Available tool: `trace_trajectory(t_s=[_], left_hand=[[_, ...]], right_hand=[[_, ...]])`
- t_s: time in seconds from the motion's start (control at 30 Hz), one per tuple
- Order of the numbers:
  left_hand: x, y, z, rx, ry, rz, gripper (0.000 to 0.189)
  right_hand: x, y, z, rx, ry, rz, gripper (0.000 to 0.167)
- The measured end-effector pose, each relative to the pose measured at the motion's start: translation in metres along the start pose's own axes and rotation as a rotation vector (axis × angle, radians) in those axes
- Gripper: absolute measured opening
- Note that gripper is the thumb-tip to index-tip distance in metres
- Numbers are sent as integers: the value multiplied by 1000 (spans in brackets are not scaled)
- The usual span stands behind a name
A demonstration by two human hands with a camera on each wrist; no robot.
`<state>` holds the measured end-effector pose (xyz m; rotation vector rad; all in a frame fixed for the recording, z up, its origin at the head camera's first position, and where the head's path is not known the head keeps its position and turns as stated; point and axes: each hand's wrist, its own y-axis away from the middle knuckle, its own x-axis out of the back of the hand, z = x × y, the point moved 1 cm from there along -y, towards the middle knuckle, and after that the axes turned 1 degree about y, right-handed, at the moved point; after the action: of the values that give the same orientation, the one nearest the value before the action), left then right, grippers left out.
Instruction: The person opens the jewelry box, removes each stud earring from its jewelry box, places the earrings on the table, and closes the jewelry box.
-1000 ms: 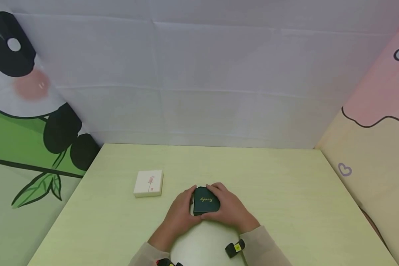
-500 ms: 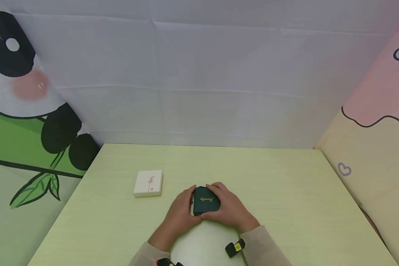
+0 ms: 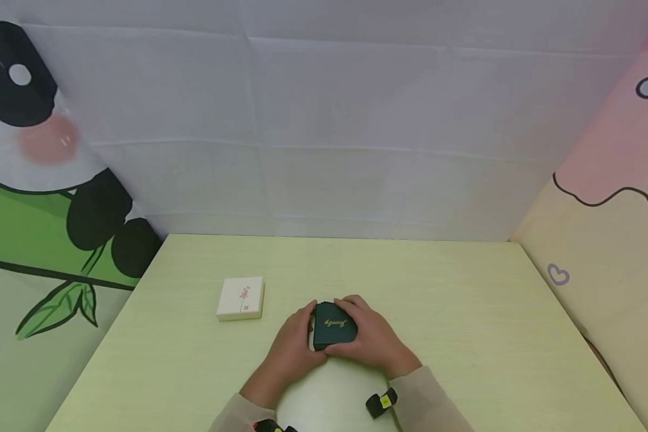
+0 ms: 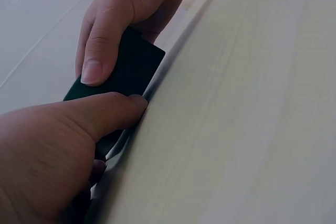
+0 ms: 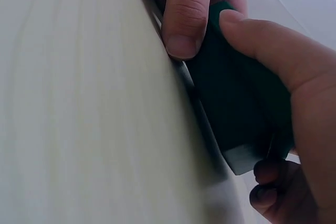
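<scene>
A small dark green jewelry box [image 3: 333,327] with gold lettering, upside down from here, sits between both hands at the near middle of the table. My left hand [image 3: 296,343] grips its left side, and my right hand [image 3: 374,337] holds the right side. In the left wrist view, the left thumb [image 4: 113,111] lies along the box's near face, low by the tabletop. The right wrist view shows the right thumb [image 5: 257,38] on the upper edge of the green box [image 5: 236,98], with other fingers curled at its far end. Its inside is hidden.
A white square box [image 3: 240,298] with a pink flower print lies on the table to the left, beyond the left hand. The pale wooden table [image 3: 437,300] meets a white sheet [image 3: 329,120] at the back. Printed panels flank both sides.
</scene>
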<state>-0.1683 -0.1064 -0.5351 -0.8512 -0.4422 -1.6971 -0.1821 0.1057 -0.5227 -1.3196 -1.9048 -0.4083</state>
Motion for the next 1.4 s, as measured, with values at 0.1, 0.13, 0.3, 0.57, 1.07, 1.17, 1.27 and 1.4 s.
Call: trace_trajectory(t_s=[0.1, 0.13, 0.3, 0.57, 1.07, 1.17, 1.27, 1.4], left_hand=[[0, 0, -1, -12, 0, 12, 102], [0, 0, -1, -15, -3, 14, 101], [-1, -1, -3, -37, -5, 30, 98], [-3, -3, -5, -62, -14, 34, 96], [-6, -5, -9, -43, 15, 12, 96], [-6, -4, -9, -30, 19, 2, 97], [-6, -3, -9, -20, 18, -1, 98], [-6, -4, -9, -15, 26, -5, 99]], right_hand=[[3, 0, -2, -4, -15, 3, 96], [4, -1, -2, -5, -16, 3, 96], [10, -1, -5, -6, -8, 1, 98], [13, -1, -6, 8, -9, 11, 96], [14, -2, -1, -15, -11, -14, 98], [16, -2, 1, -3, -3, -8, 98], [19, -4, 1, 5, 15, -10, 98], [25, -6, 3, 7, 36, -22, 99]])
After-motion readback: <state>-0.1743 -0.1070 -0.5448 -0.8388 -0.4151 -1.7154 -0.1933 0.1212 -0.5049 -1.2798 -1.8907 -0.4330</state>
